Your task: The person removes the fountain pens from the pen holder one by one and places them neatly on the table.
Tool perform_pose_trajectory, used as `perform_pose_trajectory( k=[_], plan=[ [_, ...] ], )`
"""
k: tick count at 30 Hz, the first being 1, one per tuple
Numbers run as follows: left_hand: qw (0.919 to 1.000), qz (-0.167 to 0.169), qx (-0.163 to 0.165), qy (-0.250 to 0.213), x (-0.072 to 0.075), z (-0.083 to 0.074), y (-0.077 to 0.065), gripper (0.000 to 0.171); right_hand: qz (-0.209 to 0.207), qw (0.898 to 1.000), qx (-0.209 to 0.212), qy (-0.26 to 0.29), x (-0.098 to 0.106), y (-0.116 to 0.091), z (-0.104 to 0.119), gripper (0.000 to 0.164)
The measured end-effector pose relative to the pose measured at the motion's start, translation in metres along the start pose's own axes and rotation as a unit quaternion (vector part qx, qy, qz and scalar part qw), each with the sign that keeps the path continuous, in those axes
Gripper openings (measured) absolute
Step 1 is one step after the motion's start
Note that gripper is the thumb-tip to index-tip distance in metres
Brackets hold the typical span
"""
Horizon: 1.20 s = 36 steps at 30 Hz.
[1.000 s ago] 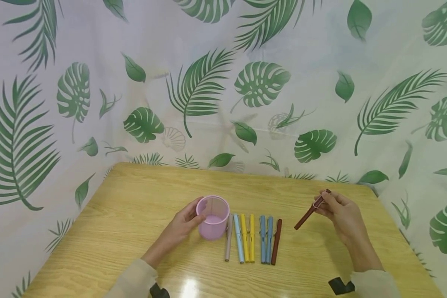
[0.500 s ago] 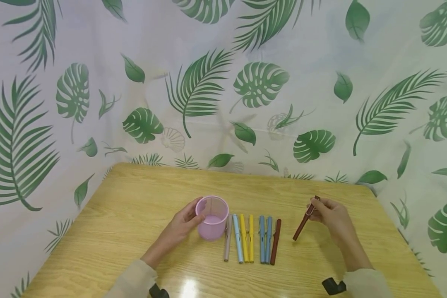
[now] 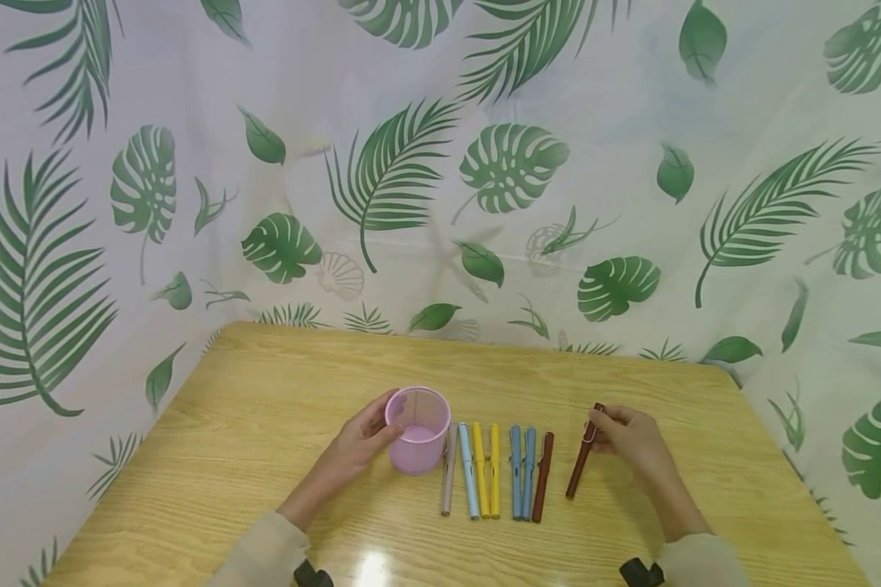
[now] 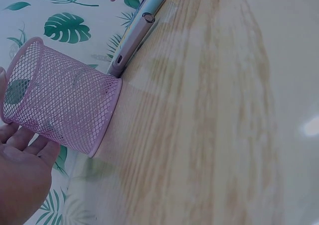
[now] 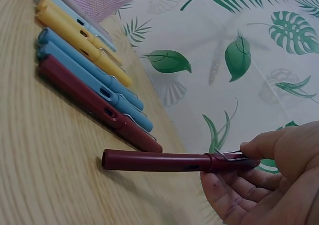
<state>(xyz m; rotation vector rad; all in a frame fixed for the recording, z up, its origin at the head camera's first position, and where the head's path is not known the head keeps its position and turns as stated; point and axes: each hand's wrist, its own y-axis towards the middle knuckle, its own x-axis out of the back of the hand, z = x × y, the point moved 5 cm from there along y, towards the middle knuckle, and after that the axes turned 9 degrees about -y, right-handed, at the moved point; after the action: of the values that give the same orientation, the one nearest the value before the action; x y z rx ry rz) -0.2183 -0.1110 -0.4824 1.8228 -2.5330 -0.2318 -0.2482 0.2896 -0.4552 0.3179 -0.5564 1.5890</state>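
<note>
My left hand [image 3: 361, 442] grips the side of a pink mesh pen holder [image 3: 418, 458], its thumb at the rim; the holder stands upright on the table with nothing visible inside. Between the thumb and fingers of my right hand [image 3: 635, 444], a dark red fountain pen [image 5: 154, 161] is pinched by its clipped cap end. That pen slants down toward the tabletop; whether its lower end touches the wood I cannot tell. Left of it lies another dark red pen [image 3: 543, 477], at the right end of a row of pens.
The row continues leftward with two blue pens [image 3: 523, 473], two yellow pens [image 3: 488, 471], a light blue pen [image 3: 469, 471] and a greyish-pink pen [image 3: 449, 477] close by the holder. Leaf-printed cloth [image 3: 411, 204] hangs behind the wooden table [image 3: 264, 391].
My right hand has moved left and toward me with the dark red pen, which now hangs lower and steeper near the row. The left hand and pen holder have stayed put.
</note>
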Motion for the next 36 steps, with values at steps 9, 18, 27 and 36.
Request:
perform_pose_trajectory(
  k=[9, 18, 27, 36],
  plan=[
    [1.0, 0.004, 0.001, 0.0, 0.0, 0.001, 0.0, 0.064, -0.018, 0.999, 0.004, -0.04, -0.012, -0.001, 0.001, 0.052],
    [1.0, 0.004, 0.002, -0.005, 0.0, 0.001, 0.0, 0.065, -0.03, 0.996, 0.004, -0.08, -0.024, -0.001, -0.001, 0.05],
    [1.0, 0.005, 0.0, -0.003, 0.0, 0.002, 0.0, 0.066, -0.047, 0.991, 0.013, -0.126, -0.033, -0.003, 0.001, 0.043],
    [1.0, 0.004, 0.002, -0.005, 0.0, 0.002, 0.0, 0.066, -0.059, 0.986, 0.01, -0.156, -0.04, -0.004, -0.003, 0.04]
  ],
)
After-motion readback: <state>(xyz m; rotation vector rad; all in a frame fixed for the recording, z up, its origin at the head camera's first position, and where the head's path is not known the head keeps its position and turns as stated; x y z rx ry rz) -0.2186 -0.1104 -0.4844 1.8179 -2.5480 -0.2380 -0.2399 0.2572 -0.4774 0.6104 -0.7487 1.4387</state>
